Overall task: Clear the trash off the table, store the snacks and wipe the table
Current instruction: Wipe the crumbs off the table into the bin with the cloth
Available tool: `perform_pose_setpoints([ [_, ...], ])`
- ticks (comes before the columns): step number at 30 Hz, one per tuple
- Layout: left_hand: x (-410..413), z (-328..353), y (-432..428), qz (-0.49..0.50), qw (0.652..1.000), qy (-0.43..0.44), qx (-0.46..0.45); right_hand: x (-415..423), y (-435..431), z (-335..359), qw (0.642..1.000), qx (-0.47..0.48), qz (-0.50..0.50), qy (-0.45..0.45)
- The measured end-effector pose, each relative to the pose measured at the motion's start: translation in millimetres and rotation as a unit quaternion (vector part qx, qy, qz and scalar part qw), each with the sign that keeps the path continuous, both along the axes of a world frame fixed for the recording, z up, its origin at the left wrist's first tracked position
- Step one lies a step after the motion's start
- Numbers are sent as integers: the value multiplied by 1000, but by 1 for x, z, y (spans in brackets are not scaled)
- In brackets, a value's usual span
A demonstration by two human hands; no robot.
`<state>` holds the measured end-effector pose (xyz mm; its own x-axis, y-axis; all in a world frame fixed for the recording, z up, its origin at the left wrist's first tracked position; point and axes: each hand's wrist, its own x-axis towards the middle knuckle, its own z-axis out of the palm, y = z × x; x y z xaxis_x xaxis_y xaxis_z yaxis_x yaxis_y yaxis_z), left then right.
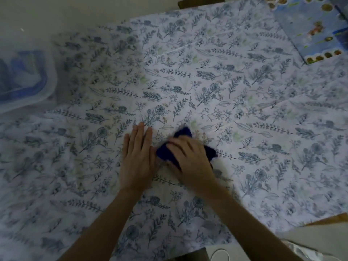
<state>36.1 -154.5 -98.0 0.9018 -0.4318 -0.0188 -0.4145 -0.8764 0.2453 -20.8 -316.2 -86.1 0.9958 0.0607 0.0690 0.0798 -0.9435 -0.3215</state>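
My left hand [138, 153] lies flat on the tablecloth [207, 81], steadying it. Just right of it, my right hand [190, 159] presses the blue cloth [183, 131], but blur hides any curl in the fingers. A hard stroke could ruck the tablecloth.

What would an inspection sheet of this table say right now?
Surface: floral tablecloth, creased, covers the table.
Job's things: dark blue cloth, bunched under the right hand.
Clutter: blue printed box at the far right corner; translucent container with blue contents at the left edge.
Hands: left hand flat on the tablecloth, fingers straight; right hand presses the cloth, blurred.
Cables: thin white loop at the near edge, perhaps a cord.
Surroundings: pale floor beyond the table; dim light.
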Motion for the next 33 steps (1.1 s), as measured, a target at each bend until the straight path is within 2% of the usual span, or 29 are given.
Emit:
perform_pose_setpoints([
  [4, 0, 0, -1, 1, 1000, -1, -1, -79, -35, -6, 997, -49, 57, 4],
  [6, 0, -1, 0, -1, 1000, 2, -1, -100, -79, 5, 996, -77, 45, 9],
  [9, 0, -1, 1, -2, 1000, 3, -2, -91, -146, 23, 996, -54, -71, 6],
  [11, 0, -1, 1, -1, 1000, 2, -6, -63, -178, 27, 982, -57, -182, 0],
  [13, 0, -1, 1, -1, 1000, 2, -10, -25, -189, 23, 958, -55, -281, -10],
  [15, 0, -1, 1, -2, 1000, 3, -10, 12, -173, 20, 947, -27, -319, -30],
  [18, 0, -1, 1, -1, 1000, 3, -11, 41, -111, 19, 968, 21, -243, -57],
  [21, 0, -1, 1, -2, 1000, 4, -11, 33, -37, 17, 989, 59, -131, -28],
  [26, 0, -2, 2, -3, 1000, 1, -2, -59, 14, -1, 1000, -6, 20, 11],
  [30, 0, 0, 2, -7, 1000, 1, -7, -137, -37, 5, 996, -83, -10, 40],
  [33, 1, 0, 3, -5, 1000, 5, -7, -149, -86, 23, 991, -68, -118, 17],
])
